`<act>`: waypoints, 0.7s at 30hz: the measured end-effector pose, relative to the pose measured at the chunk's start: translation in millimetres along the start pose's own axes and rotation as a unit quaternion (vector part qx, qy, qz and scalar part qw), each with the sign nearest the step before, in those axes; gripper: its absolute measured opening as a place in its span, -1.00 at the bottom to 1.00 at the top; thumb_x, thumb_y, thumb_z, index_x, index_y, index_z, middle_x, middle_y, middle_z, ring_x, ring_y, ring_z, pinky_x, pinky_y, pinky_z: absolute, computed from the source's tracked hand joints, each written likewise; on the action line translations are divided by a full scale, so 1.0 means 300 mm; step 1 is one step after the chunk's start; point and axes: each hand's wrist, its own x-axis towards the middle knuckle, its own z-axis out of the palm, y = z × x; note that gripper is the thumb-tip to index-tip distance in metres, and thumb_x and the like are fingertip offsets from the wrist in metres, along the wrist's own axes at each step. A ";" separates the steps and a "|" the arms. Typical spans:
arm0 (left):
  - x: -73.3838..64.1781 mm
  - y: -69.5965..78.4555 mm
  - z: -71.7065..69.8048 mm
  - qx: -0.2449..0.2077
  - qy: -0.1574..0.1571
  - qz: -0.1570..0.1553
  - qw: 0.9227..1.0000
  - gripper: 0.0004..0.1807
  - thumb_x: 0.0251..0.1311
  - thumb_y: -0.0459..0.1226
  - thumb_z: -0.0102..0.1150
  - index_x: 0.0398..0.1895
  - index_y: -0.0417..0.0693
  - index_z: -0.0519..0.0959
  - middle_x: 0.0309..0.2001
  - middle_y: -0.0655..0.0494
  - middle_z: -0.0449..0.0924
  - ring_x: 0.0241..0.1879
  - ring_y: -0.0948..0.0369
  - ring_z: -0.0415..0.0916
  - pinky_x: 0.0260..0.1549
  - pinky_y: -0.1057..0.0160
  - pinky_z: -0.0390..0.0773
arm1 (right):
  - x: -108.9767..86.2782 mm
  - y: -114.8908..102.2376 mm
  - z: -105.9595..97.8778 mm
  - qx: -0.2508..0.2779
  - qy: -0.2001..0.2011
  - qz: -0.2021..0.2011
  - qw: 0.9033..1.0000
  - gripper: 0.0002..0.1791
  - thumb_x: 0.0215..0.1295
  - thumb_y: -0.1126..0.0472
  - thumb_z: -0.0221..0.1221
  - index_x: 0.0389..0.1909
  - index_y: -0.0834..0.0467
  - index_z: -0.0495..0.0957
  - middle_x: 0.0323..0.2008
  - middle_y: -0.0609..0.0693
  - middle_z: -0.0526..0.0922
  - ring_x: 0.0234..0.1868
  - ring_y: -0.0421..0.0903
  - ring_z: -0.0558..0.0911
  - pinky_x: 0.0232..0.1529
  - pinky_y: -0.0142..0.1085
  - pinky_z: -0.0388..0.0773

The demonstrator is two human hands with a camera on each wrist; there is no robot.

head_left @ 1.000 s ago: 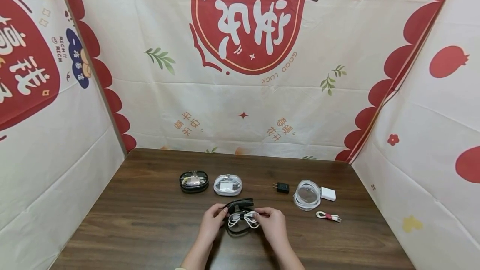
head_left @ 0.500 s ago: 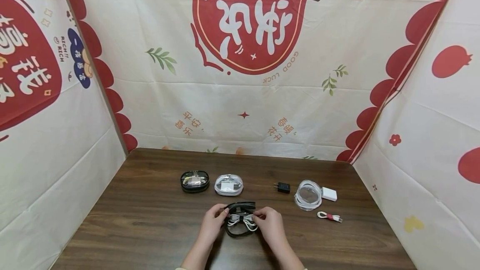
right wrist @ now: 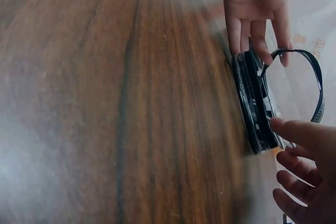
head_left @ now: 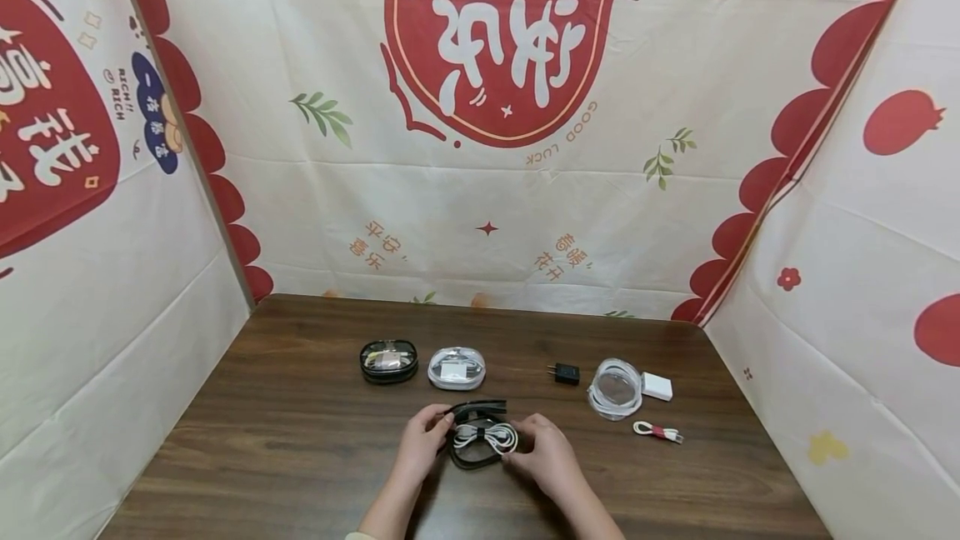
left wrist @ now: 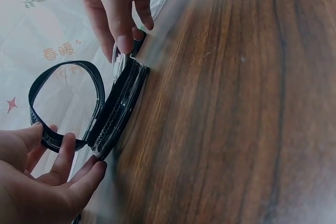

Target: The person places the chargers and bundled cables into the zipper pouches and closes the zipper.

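Observation:
A small clear case with black zipped edges [head_left: 474,465] lies on the table, its lid [left wrist: 93,72] raised at the back. Inside sits a bundled white cable [head_left: 501,440], bound in the middle by a black strap. My left hand [head_left: 418,440] pinches the case and raised lid at the left end, thumb and fingers around the edge. At the other end is my right hand [head_left: 546,452]. Its thumb touches the cable end, and its other fingers spread loosely beside the case, as the right wrist view [right wrist: 304,166] shows.
Behind the hands stand a closed black-edged case [head_left: 388,363] and a white-edged case [head_left: 457,370], both with contents. To the right lie a black plug adapter [head_left: 566,374], a coiled clear-white cable [head_left: 600,402], a white block [head_left: 657,387] and a red-banded white cable [head_left: 657,432].
The white cable has settled lower and flatter inside the case. My right fingers have loosened from pinching it and shifted slightly right. My left hand keeps its hold on the case.

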 end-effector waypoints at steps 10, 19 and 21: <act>0.000 -0.012 -0.009 -0.002 0.004 0.000 1.000 -0.77 0.35 -0.34 0.12 -0.07 -0.38 0.56 -0.28 -0.22 0.60 -0.18 -0.01 0.58 -0.22 -0.02 0.62 | 0.008 -0.001 0.014 0.057 -0.007 0.013 0.998 -0.52 -0.11 0.27 0.50 -0.08 0.29 0.68 -0.36 -0.15 0.61 -0.36 -0.27 0.51 -0.34 -0.37 0.48; 0.003 -0.018 -0.009 0.013 0.013 0.003 1.000 -0.80 0.33 -0.37 0.13 -0.10 -0.37 0.58 -0.32 -0.21 0.61 -0.24 0.04 0.56 -0.25 0.07 0.61 | 0.009 -0.019 0.010 -0.002 0.018 -0.056 0.998 -0.57 -0.10 0.27 0.50 -0.12 0.23 0.71 -0.35 -0.23 0.59 -0.21 -0.18 0.53 -0.19 -0.24 0.52; 0.005 -0.018 -0.009 0.018 0.014 0.008 1.000 -0.80 0.33 -0.36 0.13 -0.11 -0.36 0.58 -0.32 -0.20 0.61 -0.25 0.07 0.55 -0.27 0.11 0.59 | 0.013 -0.024 0.011 -0.002 0.022 -0.068 0.997 -0.60 -0.09 0.28 0.50 -0.14 0.23 0.72 -0.34 -0.22 0.59 -0.21 -0.18 0.53 -0.18 -0.24 0.52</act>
